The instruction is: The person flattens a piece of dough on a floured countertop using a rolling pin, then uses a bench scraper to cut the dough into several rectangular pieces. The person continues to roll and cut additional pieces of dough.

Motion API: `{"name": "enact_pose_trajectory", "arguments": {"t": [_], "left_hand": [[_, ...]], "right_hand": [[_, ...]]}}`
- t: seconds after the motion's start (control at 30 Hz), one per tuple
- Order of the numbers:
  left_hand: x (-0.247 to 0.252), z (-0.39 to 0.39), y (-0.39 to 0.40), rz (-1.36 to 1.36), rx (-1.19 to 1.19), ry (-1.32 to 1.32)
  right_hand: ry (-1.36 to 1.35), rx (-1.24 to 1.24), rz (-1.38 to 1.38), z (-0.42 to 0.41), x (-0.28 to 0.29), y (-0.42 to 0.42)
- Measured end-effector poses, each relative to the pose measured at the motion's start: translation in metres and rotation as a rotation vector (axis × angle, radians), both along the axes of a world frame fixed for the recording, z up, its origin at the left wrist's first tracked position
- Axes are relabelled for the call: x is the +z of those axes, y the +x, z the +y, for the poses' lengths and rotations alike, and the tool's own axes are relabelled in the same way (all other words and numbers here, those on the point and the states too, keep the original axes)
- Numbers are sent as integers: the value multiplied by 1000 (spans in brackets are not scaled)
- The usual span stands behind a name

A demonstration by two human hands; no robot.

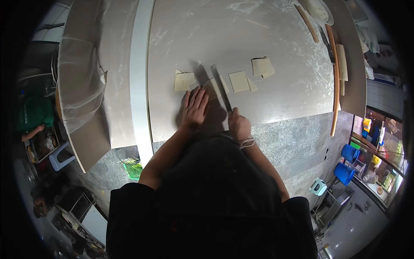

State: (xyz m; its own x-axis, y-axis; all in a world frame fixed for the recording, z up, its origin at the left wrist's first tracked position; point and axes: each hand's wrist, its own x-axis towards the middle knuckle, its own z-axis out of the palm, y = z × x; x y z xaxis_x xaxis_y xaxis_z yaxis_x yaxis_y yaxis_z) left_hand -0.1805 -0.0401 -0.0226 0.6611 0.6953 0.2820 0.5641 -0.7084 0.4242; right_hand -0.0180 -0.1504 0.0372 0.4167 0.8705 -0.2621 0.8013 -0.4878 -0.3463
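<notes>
My right hand (239, 124) grips the handle of a long-bladed knife (221, 84), which points away from me. The blade lies across a thin pale dough sheet (212, 86), and a narrow piece of dough (224, 83) shows to its right. On the left of the blade, my left hand (195, 108) is laid palm down with fingers apart, its fingertips at the sheet's near left edge. Beyond those fingers is a ragged-edged dough piece (184, 80). Right of the knife lie a square dough piece (238, 81), a triangular scrap (252, 84) and a small dough stack (263, 67).
Flour marks the worktop (200, 39). Along its right side are a bowl of flour (319, 11), a short wooden stick (307, 24), a long wooden rod (335, 81) overhanging the front edge, and a rolling pin (342, 63). Plastic film (79, 84) covers the left part. Another person's hand (40, 128) shows far left.
</notes>
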Motion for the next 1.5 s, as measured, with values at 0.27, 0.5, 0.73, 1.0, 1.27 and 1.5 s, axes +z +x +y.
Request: {"name": "enact_pose_trajectory", "arguments": {"t": [0.27, 0.5, 0.73, 1.0, 1.27, 1.5], "left_hand": [[-7, -2, -5, 21, -38, -50], [-8, -1, -7, 99, -58, -67], [-1, 2, -5, 75, -71, -64], [1, 4, -3, 55, -53, -20], [3, 3, -3, 60, -55, -26], [-3, 7, -3, 74, -76, 10]], "right_hand": [[-46, 11, 69, 1, 0, -19], [-17, 49, 28, -2, -5, -21], [41, 91, -40, -2, 0, -22], [33, 141, -69, -6, -8, -21], [52, 108, -44, -5, -8, -22], [1, 42, 24, 27, -18, -16]]}}
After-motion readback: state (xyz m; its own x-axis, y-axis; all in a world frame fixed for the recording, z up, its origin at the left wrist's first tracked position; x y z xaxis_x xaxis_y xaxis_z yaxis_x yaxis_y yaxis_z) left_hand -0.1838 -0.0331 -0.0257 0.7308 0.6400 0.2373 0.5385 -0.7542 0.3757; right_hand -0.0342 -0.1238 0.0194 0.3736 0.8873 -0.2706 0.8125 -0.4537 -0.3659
